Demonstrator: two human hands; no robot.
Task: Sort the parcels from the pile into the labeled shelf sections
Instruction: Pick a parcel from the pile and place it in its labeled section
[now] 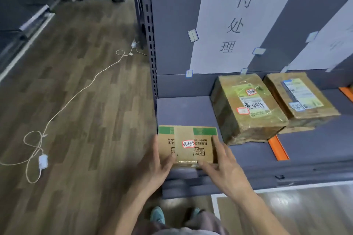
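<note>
Now, green-banded tan carton (202,145), red-edged sticker (188,143), between straight-fingered left hand (158,161) and right hand (226,165).

Wood-plank floor (80,101) with trailing white cable (76,97).

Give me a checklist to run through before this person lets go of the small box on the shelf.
1. Sticker on the small cardboard box matches the characters on the section sign: ok.
2. Left hand and right hand press the box's opposite sides: ok.
3. Box fully resting on the shelf: cannot tell.
4. Bare shelf behind the box to push it in: ok.
5. Gap to the taped parcel on its right: ok.
</note>
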